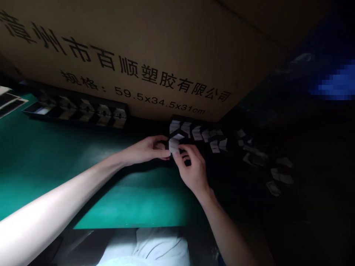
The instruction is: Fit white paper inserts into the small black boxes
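Observation:
A small pale folded piece is pinched between my two hands, above the dark part of the table. My left hand has its thumb and fingertips closed at the piece's left side. From the right, my right hand grips the same piece with thumb and forefinger. Just beyond my fingers, similar folded pieces stand in a dark group. What the pieces are made of is too dim to tell.
A large cardboard box with printed characters walls off the back of the green table. A long black tray with several compartments lies at the back left. More pale pieces are scattered at the dark right.

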{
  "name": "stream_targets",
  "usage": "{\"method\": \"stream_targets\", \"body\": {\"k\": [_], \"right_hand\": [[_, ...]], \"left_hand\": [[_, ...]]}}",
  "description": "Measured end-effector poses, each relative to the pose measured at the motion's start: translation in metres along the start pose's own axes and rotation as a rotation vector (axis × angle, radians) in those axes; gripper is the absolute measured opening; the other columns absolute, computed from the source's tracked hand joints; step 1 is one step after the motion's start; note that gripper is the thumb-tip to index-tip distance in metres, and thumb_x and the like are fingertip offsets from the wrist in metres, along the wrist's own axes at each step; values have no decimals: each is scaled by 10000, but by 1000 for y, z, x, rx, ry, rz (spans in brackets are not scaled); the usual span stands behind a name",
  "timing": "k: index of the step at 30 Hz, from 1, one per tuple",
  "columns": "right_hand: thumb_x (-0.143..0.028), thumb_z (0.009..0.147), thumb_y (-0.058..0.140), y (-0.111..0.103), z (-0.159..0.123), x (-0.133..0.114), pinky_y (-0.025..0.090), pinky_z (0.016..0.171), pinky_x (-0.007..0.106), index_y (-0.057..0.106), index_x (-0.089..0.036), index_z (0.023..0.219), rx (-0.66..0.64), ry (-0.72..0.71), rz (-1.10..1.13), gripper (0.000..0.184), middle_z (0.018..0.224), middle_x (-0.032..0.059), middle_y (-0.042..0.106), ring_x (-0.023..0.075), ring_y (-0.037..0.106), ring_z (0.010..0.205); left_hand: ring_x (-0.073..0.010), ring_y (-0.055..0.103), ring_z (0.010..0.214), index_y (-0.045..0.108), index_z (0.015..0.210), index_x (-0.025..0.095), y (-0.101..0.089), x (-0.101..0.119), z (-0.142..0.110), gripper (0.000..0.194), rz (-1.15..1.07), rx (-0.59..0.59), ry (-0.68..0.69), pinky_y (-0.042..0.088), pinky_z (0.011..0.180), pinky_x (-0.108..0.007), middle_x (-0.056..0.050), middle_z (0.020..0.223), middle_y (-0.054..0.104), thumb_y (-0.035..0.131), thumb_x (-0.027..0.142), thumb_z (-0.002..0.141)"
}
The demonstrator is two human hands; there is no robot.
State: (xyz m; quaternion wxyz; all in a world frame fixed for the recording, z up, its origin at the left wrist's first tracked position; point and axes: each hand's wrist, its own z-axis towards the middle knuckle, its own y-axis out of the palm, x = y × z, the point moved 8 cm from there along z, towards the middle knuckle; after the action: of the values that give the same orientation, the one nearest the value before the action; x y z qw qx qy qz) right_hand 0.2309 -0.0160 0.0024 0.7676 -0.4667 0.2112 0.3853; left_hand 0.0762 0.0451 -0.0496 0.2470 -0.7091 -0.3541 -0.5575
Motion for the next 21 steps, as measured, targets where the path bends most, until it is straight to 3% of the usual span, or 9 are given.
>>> {"method": "stream_targets", "body": {"k": [3, 8, 12, 16, 21], "right_hand": [[-327, 933, 739, -2, -18, -4, 643, 733, 267, 696, -214, 1105, -9, 53, 24, 210, 1113, 80, 685, 175, 717, 937], [-191, 913, 678, -28, -50, -5, 649, 822, 315, 701, -220, 1053, 95, 39, -39, 146, 1073, 74, 703, 193, 719, 973], [-157, 903, 633, -64, -83, 8, 653, 827, 375, 710, -243, 1093, 161, 6, -249, 222, 1064, 79, 711, 224, 732, 959], [-242, 936, 663, -107, -111, 38, 652, 817, 417, 718, -260, 1128, 225, 34, -492, 200, 1089, 88, 705, 256, 734, 977], [-363, 994, 608, -145, -113, 89, 631, 866, 457, 726, -230, 1169, 218, 129, -650, 249, 1165, 119, 715, 285, 709, 1059]], "left_hand": [[-253, 743, 948, 513, 1472, 103, 10, 1, -2, 929, 26, -111, 19, 565, 863, -347, -84, 944, 789, 838, 614, 768], [-271, 764, 1025, 543, 1496, 153, 30, -1, -9, 881, 44, -289, -75, 582, 904, -365, -177, 1223, 781, 774, 665, 817], [-263, 782, 986, 583, 1479, 176, 30, 2, -9, 771, 87, -239, -98, 597, 903, -379, -169, 1218, 789, 756, 606, 863], [-247, 784, 936, 671, 1379, 164, 29, 4, -7, 679, 83, -207, -102, 610, 870, -354, -147, 1141, 813, 792, 550, 833], [-248, 786, 942, 717, 1308, 162, 28, 3, -6, 613, 70, -203, -120, 612, 879, -348, -145, 1138, 813, 818, 502, 809]]}}
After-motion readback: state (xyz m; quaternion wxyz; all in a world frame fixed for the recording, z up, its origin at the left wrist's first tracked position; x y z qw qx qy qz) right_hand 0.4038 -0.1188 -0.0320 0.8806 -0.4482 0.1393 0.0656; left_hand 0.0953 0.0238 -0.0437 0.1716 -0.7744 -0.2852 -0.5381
